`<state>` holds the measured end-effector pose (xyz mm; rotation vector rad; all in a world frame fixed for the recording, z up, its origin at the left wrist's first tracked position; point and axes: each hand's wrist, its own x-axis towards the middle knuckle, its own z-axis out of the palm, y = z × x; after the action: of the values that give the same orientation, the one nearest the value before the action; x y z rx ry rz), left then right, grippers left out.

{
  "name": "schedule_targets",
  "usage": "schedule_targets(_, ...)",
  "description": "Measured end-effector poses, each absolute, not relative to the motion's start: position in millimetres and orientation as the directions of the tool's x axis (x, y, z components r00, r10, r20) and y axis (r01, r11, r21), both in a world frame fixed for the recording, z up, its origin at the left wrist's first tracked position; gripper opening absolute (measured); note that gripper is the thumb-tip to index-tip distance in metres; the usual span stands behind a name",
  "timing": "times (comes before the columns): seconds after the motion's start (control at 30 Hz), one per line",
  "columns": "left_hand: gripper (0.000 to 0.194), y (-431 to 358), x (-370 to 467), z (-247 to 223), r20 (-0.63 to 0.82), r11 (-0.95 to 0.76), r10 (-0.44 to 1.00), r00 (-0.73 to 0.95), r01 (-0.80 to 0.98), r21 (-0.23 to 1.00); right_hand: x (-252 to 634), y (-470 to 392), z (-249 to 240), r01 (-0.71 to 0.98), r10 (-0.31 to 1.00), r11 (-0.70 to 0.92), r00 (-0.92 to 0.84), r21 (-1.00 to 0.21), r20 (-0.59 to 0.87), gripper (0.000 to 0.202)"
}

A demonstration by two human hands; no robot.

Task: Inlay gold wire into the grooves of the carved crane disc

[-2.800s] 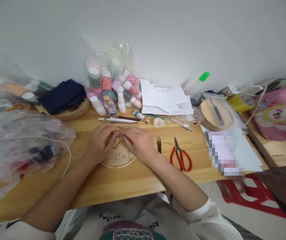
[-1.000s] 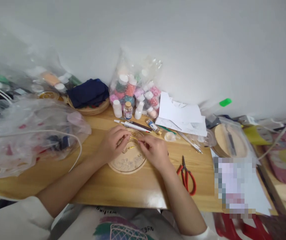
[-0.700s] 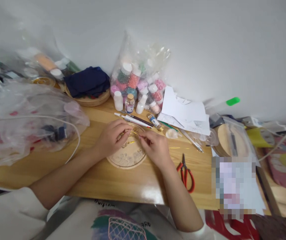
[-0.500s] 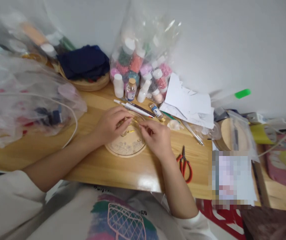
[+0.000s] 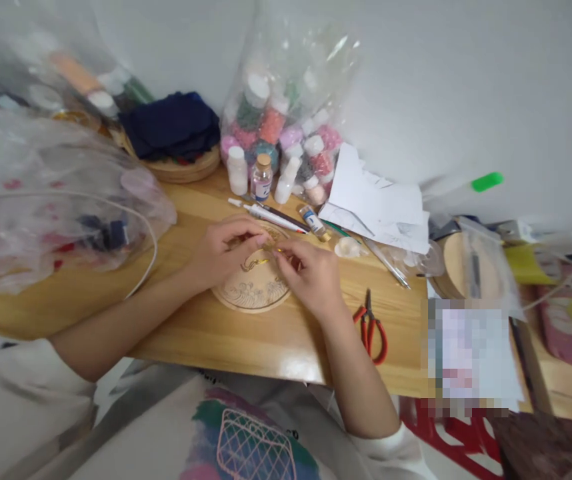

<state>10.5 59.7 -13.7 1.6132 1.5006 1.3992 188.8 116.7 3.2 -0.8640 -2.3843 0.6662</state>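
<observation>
pinches a thin gold strand (image 5: 279, 251) between thumb and forefinger of the right hand (image 5: 313, 272), over the far half of a round wooden disc (image 5: 252, 284). seems to run, along the strand's long axis, roughly left to right toward the left hand (image 5: 229, 245), but too small and blurred to trace from end to end. shows the left thumb and fingers curled, tips just left of the strand; cannot tell whether grasping its other end or only guiding beside it. counts the right hand as the nearer, touching the strand, with only a narrow sideways gap between the two sets of fingertips; hinges, as a judgement, on that gap and on the strand's line across it. rests the disc flat on the wooden table (image 5: 206, 333), with the wave pattern on its near half uncovered and a curled gold motif (image 5: 252, 265) slightly left and near of the fingertips. shows red-handled pliers (image 5: 369, 315) well right of the disc, just right of the right forearm, tips pointing far.
</observation>
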Motion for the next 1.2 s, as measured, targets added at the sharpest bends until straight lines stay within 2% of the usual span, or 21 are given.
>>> schedule_targets(0.2,0.018,63.4,2.0,-16.5,0.256,-0.211,0.935,-0.247,0.194,0.958,187.8,103.9,13.9,0.378,0.57,0.781,-0.757,-0.497,0.321,0.019)
schedule_targets(0.33,0.022,69.3,-5.2,-12.0,0.212,-0.2,0.958,-0.194,0.08,0.977,187.2,99.9,17.0,0.277,0.483,0.823,-0.801,-0.496,0.353,0.022)
schedule_targets(0.4,0.024,68.8,-5.2,-7.0,0.103,-0.107,0.99,-0.1,-0.027,0.994,188.1,100.4,17.6,0.279,0.535,0.79,-0.75,-0.546,0.39,0.021)
schedule_targets(0.47,0.027,66.0,-2.3,-2.3,-0.002,0.002,1.0,0.002,-0.087,0.996,189.7,102.3,18.0,0.325,0.644,0.726,-0.63,-0.606,0.434,0.02)
schedule_targets(0.57,0.031,60.6,5.0,2.1,-0.075,0.08,0.994,0.079,-0.069,0.994,192.3,106.4,18.3,0.36,0.739,0.652,-0.499,-0.667,0.453,0.021)
schedule_targets(0.77,0.036,56.9,13.2,5.8,-0.095,0.098,0.988,0.122,-0.017,0.995,191.9,110.9,15.1,0.315,0.628,0.746,-0.625,-0.587,0.463,0.022)
schedule_targets(0.93,0.034,56.9,14.6,8.4,-0.103,0.101,0.987,0.12,0.021,0.995,188.5,109.8,8.9,0.381,0.637,0.754,-0.624,-0.535,0.453,0.021)
schedule_targets(1.07,0.035,57.0,15.3,7.1,-0.132,0.122,0.987,0.095,0.101,0.987,187.1,109.6,6.8,0.436,0.675,0.717,-0.628,-0.544,0.388,0.018)
schedule_targets(1.2,0.034,57.4,14.5,4.3,-0.138,0.122,0.987,0.086,0.172,0.978,185.9,110.7,9.1,0.509,0.744,0.624,-0.618,-0.593,0.252,0.012)
